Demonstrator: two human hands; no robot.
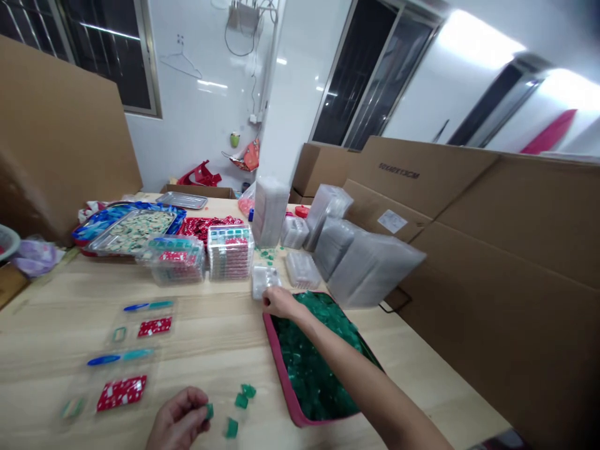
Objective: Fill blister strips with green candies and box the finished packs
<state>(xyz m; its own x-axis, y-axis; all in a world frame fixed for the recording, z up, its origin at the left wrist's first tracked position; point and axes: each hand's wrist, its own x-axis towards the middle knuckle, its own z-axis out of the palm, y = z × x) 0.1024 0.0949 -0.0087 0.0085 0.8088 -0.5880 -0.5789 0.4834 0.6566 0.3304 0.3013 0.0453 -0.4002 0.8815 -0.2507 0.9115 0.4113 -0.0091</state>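
Note:
Near the front edge, my left hand pinches a small green square piece. Several loose green pieces lie on the table just to its right. My right hand reaches forward over the far left corner of a pink-rimmed tray full of shiny green pieces. Its fingers are curled closed beside a small clear plastic box; whether they hold anything is hidden. To the left lie two open clear cases, each with a blue pen, a red patterned packet and a small framed piece.
Stacked filled cases stand at mid-table, beside clear plastic stacks. A tray of pale pieces and red packets lie behind. Large cardboard walls the right side; another cardboard sheet stands at left.

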